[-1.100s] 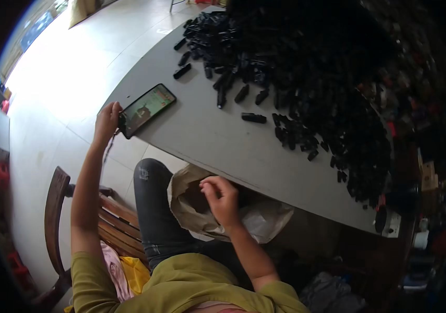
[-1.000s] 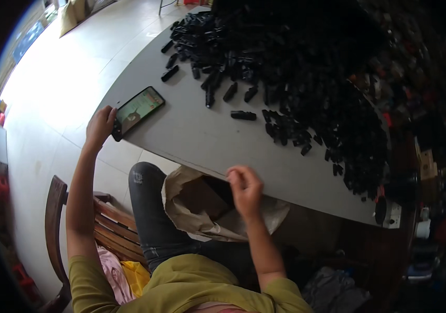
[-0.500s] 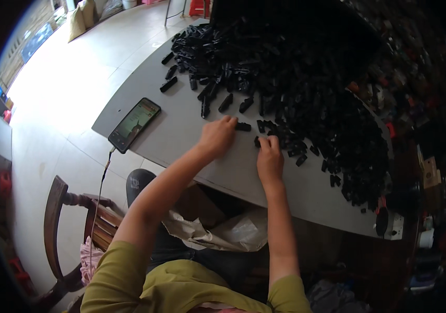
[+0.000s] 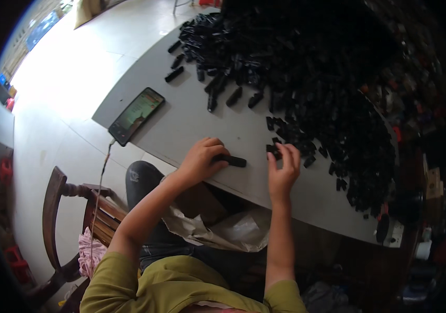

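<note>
My left hand point(image 4: 198, 163) is closed around one end of a long black plastic piece point(image 4: 236, 161), held low at the near edge of the table. The piece's other end sticks out to the right of my fingers. Further right, my right hand point(image 4: 284, 175) has its thumb and fingertips closed on a small black plastic piece point(image 4: 272, 149), partly hidden by the fingers. Beyond both hands spreads a large heap of black plastic pieces point(image 4: 249, 60), long ones at the left and small ones point(image 4: 356, 180) at the right.
A phone point(image 4: 137, 116) with a lit screen and a cable lies at the table's left edge. Below the near edge, an open bag point(image 4: 244, 229) rests by my lap. A wooden chair point(image 4: 56, 219) stands at the left on the tiled floor. The grey table point(image 4: 176, 115) has a curved edge.
My left hand has drawn the long black piece back toward the near edge. My right hand has shifted slightly right and nearer, its fingers spread a little more. The view has tilted slightly.
</note>
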Motion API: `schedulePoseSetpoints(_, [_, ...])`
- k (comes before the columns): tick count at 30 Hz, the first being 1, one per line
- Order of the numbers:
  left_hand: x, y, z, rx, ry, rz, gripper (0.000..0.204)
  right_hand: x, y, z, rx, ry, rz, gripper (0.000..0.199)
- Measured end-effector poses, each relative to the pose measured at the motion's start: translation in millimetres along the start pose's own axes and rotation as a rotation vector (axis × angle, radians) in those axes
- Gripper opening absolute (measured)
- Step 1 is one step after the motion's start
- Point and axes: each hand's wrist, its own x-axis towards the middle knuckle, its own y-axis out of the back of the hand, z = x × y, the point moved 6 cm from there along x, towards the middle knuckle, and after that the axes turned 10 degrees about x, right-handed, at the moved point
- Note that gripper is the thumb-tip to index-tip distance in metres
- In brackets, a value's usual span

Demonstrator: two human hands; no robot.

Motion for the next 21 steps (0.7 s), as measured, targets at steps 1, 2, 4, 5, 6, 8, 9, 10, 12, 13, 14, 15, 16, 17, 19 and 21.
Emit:
schedulePoseSetpoints(1, [0.7,0.2,2.5,0.004,-0.017,0.0,0.02,-0.5,-3.5,-6.8,0.166,-0.038,-0.051,0.028])
schedulePoseSetpoints(2, [1.7,-0.9,4.7,0.008,-0.034,0.0,0.02,-4.7,-10.2,-14.0,0.216,-0.062,-0.169,0.029])
schedulePoseSetpoints(4, [2.7,-3.3,4.0,-0.021,-0.053,-0.02,0.021,-12.7,-21.0,-19.1,0.263,-0.093,-0.276,0.029])
schedulePoseSetpoints(5, [3.1,-4.8,3.6,-0.032,-0.063,-0.033,0.021,-18.4,-26.0,-20.4,0.273,-0.086,-0.346,0.029])
schedulePoseSetpoints(6, [3.0,-6.0,2.5,-0.041,-0.07,-0.044,0.022,-23.5,-29.8,-21.1,0.286,-0.077,-0.418,0.028])
schedulePoseSetpoints(8, [2.5,-5.9,1.9,-0.055,-0.077,-0.054,0.022,-25.8,-22.3,-16.2,0.285,-0.15,-0.426,0.03])
schedulePoseSetpoints(9, [2.0,-6.0,1.1,-0.057,-0.072,-0.053,0.023,-26.7,-18.8,-14.5,0.267,-0.184,-0.449,0.029])
schedulePoseSetpoints(10, [1.9,-6.4,-0.4,-0.058,-0.072,-0.054,0.023,-27.0,-17.2,-11.8,0.249,-0.218,-0.474,0.029])
schedulePoseSetpoints(12, [1.1,-8.4,-1.0,-0.111,-0.082,-0.089,0.022,-26.2,-16.0,-8.5,0.286,-0.245,-0.504,0.028])
schedulePoseSetpoints(13, [2.3,-7.8,-0.2,-0.111,-0.081,-0.09,0.022,-26.7,-17.1,-7.8,0.323,-0.272,-0.534,0.027])
schedulePoseSetpoints(14, [4.4,-8.4,2.5,-0.158,-0.101,-0.133,0.023,-25.8,-20.6,-6.4,0.325,-0.271,-0.535,0.027])
schedulePoseSetpoints(15, [6.1,-9.8,6.0,-0.206,-0.126,-0.178,0.024,-24.0,-25.5,-8.8,0.35,-0.184,-0.537,0.027])
schedulePoseSetpoints(16, [5.7,-11.3,7.5,-0.206,-0.132,-0.179,0.024,-23.1,-26.9,-12.5,0.374,-0.095,-0.537,0.027])
schedulePoseSetpoints(17, [4.0,-13.4,10.1,-0.172,-0.154,-0.155,0.025,-25.0,-23.9,-13.1,0.371,-0.093,-0.532,0.027])
schedulePoseSetpoints(19, [-0.6,-11.8,14.8,-0.125,-0.175,-0.122,0.025,-31.8,-24.4,-13.8,0.247,-0.036,-0.566,0.031])
schedulePoseSetpoints(21, [-10.2,-12.6,23.9,-0.116,-0.215,-0.248,0.025,-35.1,-20.5,-14.4,0.297,-0.009,-0.654,0.031])
